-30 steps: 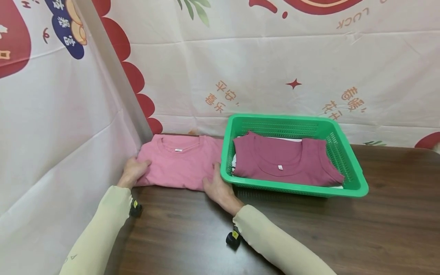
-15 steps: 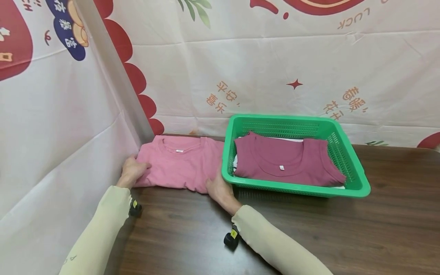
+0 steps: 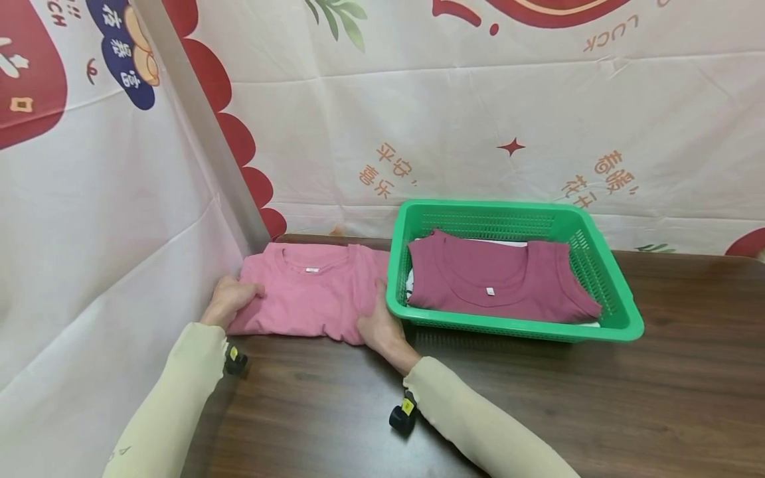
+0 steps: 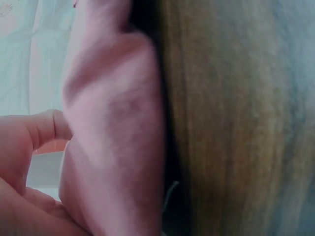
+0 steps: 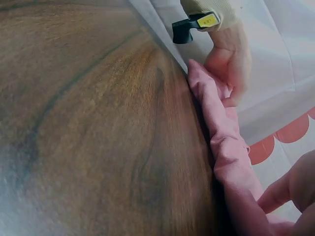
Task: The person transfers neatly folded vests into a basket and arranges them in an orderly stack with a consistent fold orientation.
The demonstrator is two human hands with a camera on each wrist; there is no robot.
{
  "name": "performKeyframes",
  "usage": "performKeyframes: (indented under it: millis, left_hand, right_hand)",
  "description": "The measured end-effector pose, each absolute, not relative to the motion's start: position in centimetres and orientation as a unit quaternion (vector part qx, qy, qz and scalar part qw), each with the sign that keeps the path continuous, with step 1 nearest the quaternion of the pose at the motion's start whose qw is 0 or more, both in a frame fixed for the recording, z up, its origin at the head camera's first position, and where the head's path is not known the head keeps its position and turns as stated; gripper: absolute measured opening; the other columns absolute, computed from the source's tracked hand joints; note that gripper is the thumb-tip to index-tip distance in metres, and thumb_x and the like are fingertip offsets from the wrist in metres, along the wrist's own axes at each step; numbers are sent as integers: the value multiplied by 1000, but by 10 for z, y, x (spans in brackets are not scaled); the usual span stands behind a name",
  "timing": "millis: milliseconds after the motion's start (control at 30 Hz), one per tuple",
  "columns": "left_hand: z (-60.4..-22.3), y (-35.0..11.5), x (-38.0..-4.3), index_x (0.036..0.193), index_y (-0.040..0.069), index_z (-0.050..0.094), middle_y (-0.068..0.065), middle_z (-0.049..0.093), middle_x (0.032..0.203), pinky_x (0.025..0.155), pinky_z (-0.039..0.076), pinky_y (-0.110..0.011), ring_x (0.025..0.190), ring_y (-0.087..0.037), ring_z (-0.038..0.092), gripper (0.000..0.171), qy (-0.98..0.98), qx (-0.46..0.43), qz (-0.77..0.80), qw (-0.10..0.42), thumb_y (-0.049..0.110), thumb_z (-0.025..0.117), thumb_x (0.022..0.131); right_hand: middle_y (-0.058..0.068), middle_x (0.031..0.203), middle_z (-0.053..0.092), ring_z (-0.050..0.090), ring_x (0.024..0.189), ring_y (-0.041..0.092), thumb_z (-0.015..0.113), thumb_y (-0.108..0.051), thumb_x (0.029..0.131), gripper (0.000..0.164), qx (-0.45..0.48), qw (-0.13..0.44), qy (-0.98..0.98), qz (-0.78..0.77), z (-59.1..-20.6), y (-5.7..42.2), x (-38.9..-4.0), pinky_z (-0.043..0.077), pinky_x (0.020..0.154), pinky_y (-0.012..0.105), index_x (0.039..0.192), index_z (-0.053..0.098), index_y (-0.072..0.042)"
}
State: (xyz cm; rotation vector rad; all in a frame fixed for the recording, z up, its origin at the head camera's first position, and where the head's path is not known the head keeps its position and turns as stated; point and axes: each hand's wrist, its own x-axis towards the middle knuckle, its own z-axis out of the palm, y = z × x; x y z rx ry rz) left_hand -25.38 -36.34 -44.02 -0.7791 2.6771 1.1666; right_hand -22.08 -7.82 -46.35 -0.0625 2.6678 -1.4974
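A folded pink T-shirt (image 3: 311, 295), its collar and white label facing up, lies on the table left of the green basket. My left hand (image 3: 230, 300) grips its left side, thumb on top and fingers underneath. At the opposite side my right hand (image 3: 381, 328) holds the near right corner, partly hidden beside the basket. In the left wrist view the thumb (image 4: 47, 129) presses the pink cloth (image 4: 115, 118). The shirt's near edge (image 5: 224, 142) looks bunched and wavy between both hands in the right wrist view.
A green plastic basket (image 3: 490, 327) stands right against the shirt's right side. Inside lies a folded maroon sleeveless top (image 3: 496, 282) over white cloth. Printed white fabric hangs behind (image 3: 454, 133) and at the left (image 3: 119, 219) of the brown wooden table (image 3: 323, 405).
The pink T-shirt has slid slightly toward me, and its near edge has bunched up. Both hands have kept hold of its sides. The basket has stayed in place.
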Motion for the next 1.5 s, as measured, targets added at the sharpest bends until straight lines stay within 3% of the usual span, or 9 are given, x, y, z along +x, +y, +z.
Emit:
performKeyframes:
  millis: [133, 267, 367, 433, 567, 833, 1067, 1233, 1500]
  left_hand:
    - [-437, -365, -253, 123, -15, 44, -26, 48, 124, 98, 40, -44, 105, -31, 45, 65, 877, -251, 402, 80, 20, 67, 73]
    - [-437, -366, -250, 133, -14, 36, -26, 43, 134, 106, 34, -47, 113, -31, 41, 78, 865, -245, 427, 98, 33, 67, 79]
    - [-437, -365, -248, 132, -12, 41, -24, 46, 129, 104, 36, -45, 109, -30, 42, 78, 863, -242, 432, 99, 44, 64, 82]
    - [-437, -365, -247, 128, -10, 45, -22, 48, 125, 101, 38, -44, 105, -29, 43, 73, 865, -238, 432, 97, 45, 62, 83]
    - [-435, -363, -245, 126, -8, 48, -23, 50, 125, 98, 40, -45, 104, -29, 46, 65, 870, -228, 428, 87, 42, 58, 87]
    - [-432, -362, -240, 138, -7, 40, -27, 45, 138, 104, 36, -52, 117, -32, 42, 60, 881, -198, 424, 67, 32, 52, 93]
    - [-431, -364, -234, 139, -7, 38, -27, 43, 140, 105, 35, -52, 121, -33, 40, 59, 886, -175, 427, 44, 30, 51, 95]
    - [-429, -364, -229, 137, -8, 40, -28, 45, 138, 103, 36, -52, 120, -34, 42, 58, 897, -169, 409, 21, 31, 50, 95]
    - [-425, -361, -225, 132, -11, 44, -32, 49, 133, 100, 39, -53, 117, -38, 46, 52, 915, -140, 379, -11, 25, 50, 95]
  right_hand:
    - [24, 124, 55, 49, 63, 25, 53, -4, 79, 62, -21, 30, 868, -495, -462, -78, -221, 46, 57, 37, 138, 35, -11]
    - [23, 122, 57, 54, 62, 27, 48, -13, 92, 40, -18, 10, 863, -505, -462, -79, -221, 50, 59, 44, 131, 42, -12]
    - [24, 132, 51, 60, 90, 35, 49, -12, 92, 46, -18, -13, 865, -500, -465, -80, -220, 51, 80, 51, 137, 39, -8]
    - [26, 135, 49, 54, 109, 38, 50, -11, 91, 51, -13, -23, 871, -491, -466, -80, -219, 46, 93, 52, 139, 36, -1]
    - [31, 130, 52, 52, 112, 40, 51, -11, 89, 51, -2, -28, 877, -481, -465, -81, -216, 46, 94, 53, 133, 38, 10]
    - [21, 152, 26, 33, 131, 33, 54, -13, 86, 76, 24, -33, 839, -542, -462, -82, -216, 33, 108, 48, 149, 14, 1]
    - [22, 144, 41, 39, 127, 33, 50, -17, 90, 59, 27, 3, 828, -560, -461, -84, -216, 35, 107, 48, 143, 31, 2]
    - [22, 135, 50, 45, 121, 31, 52, -14, 87, 58, 22, 46, 792, -609, -460, -89, -215, 37, 105, 48, 139, 36, 3]
    - [20, 129, 52, 47, 116, 29, 54, -5, 82, 52, 5, 21, 772, -636, -455, -93, -214, 38, 104, 48, 132, 42, 1]
